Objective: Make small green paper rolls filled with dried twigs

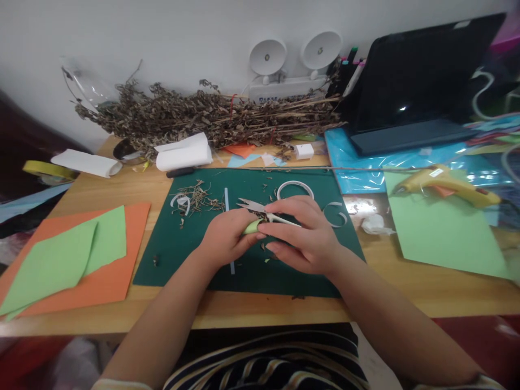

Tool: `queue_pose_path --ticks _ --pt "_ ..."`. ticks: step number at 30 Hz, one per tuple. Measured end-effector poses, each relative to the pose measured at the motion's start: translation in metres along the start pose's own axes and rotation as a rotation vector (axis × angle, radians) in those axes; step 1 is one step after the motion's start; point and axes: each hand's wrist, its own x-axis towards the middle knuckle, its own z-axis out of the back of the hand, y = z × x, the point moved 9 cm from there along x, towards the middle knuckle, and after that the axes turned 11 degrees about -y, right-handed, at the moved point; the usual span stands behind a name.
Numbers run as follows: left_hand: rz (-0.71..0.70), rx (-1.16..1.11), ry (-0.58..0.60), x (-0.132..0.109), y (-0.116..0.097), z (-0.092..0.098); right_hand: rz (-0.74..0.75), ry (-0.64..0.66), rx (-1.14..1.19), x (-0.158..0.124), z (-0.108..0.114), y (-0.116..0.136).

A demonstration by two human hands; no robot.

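Over the green cutting mat [179,260], my left hand [227,235] is closed around a small rolled piece of light green paper [252,226]. Bits of dried plant show at the roll's end. My right hand [304,233] grips white-handled scissors [252,205], whose blades point left and stand slightly apart above the roll. Its fingertips also come up against the green paper. Behind the hands lies a roll of white tape [296,184]. A pale narrow strip [226,197] runs partly hidden under my left hand. Dried stem clippings [199,196] are scattered on the mat.
Dried plant bundles [195,114] lie along the wall. Green paper sheets [57,265] rest on orange paper [117,287] at left. A yellow glue gun [455,187] lies on green paper [442,238] at right, before a dark tablet [422,76]. White paper rolls [184,153] stand behind the mat.
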Motion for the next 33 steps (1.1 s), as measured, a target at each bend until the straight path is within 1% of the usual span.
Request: queue_pose_path --ticks 6,13,19,25,29,31,33 --pt "-0.013 -0.021 -0.003 -0.0002 -0.0011 0.0014 0.002 0.02 -0.013 0.0002 -0.0014 0.0001" --pt "-0.017 -0.036 0.002 0.0006 -0.0022 0.0011 0.02 -0.009 0.0 0.0017 0.0011 0.0018" --pt "0.019 -0.038 0.027 -0.0003 0.0025 -0.0008 -0.004 0.024 -0.029 0.0 -0.0015 0.0008" --pt "-0.022 -0.022 0.025 -0.0011 -0.0005 -0.0021 -0.011 0.039 -0.035 -0.0001 -0.0023 -0.0001" --pt "0.006 -0.034 0.038 -0.0013 0.0016 -0.0025 -0.042 0.07 -0.019 -0.0005 -0.0056 -0.0019" --pt "0.022 -0.045 0.049 -0.001 0.0027 -0.0024 -0.053 0.063 0.01 -0.0003 -0.0051 -0.0027" --pt "0.034 -0.068 0.058 -0.0004 0.0033 -0.0017 -0.054 0.025 0.051 0.0011 -0.0012 -0.0032"
